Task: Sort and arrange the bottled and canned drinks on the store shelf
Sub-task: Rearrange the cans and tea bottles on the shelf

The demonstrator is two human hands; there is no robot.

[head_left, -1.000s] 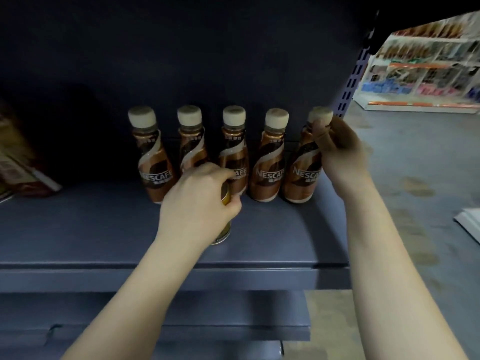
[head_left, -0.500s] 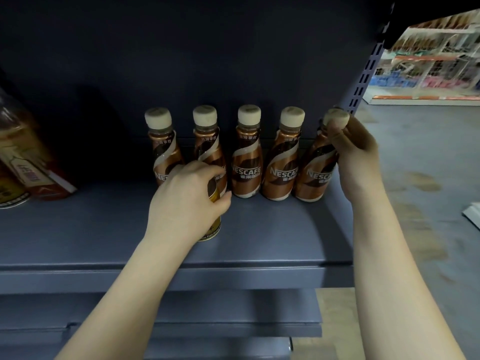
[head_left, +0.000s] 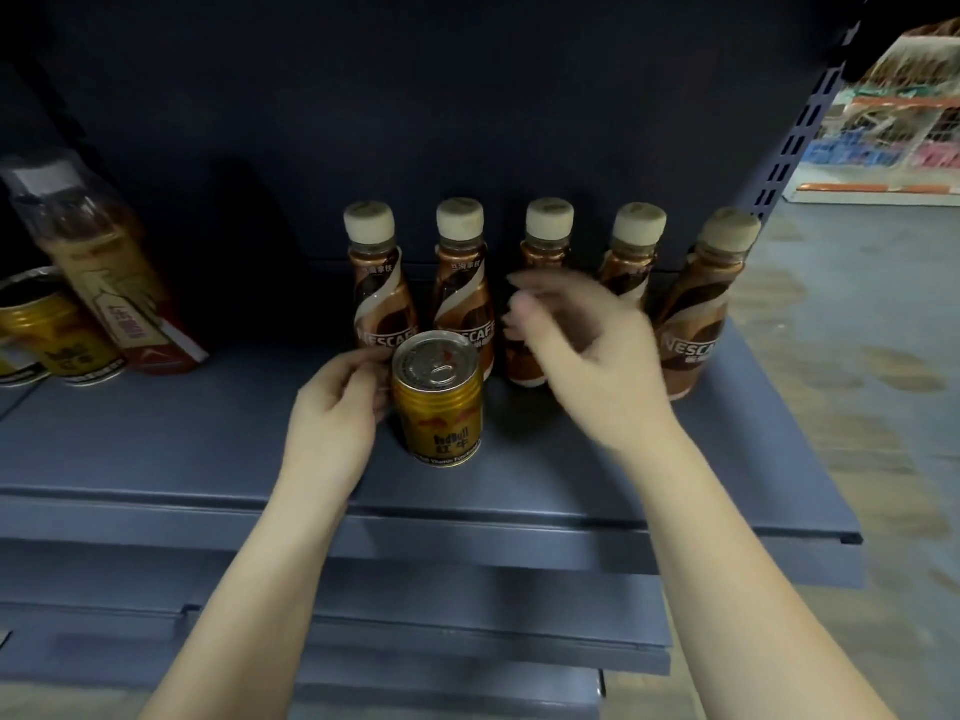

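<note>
Dark blue metal shelf (head_left: 156, 444), flat matte deck with a folded front lip, carries everything. Behind both hands: a row of five Nescafé coffee bottles (head_left: 698, 324), upright along the back panel, curvy brown plastic bodies with cream swirl labels and cream screw caps, sealed. Well to the left of the left hand: a taller clear milk-tea bottle (head_left: 98, 272), leaning, pale beige liquid inside, red-and-white label; just beside it two gold cans (head_left: 57, 335), partly cut off by the frame edge.

Gold Red Bull can (head_left: 438, 402): short metal cylinder, ribbed shoulder, silver pull-tab lid unopened, standing upright on the shelf in front of the two leftmost coffee bottles, between the two hands.

Left hand (head_left: 332, 428) sits just left of the can, fingers curled against its side near the top rim; contact looks like a light touch, grip not certain. Right hand (head_left: 587, 356) hovers above and right of the can, in front of the third and fourth bottles, fingers spread apart and loosely bent, holding nothing; motion-blurred.
</note>
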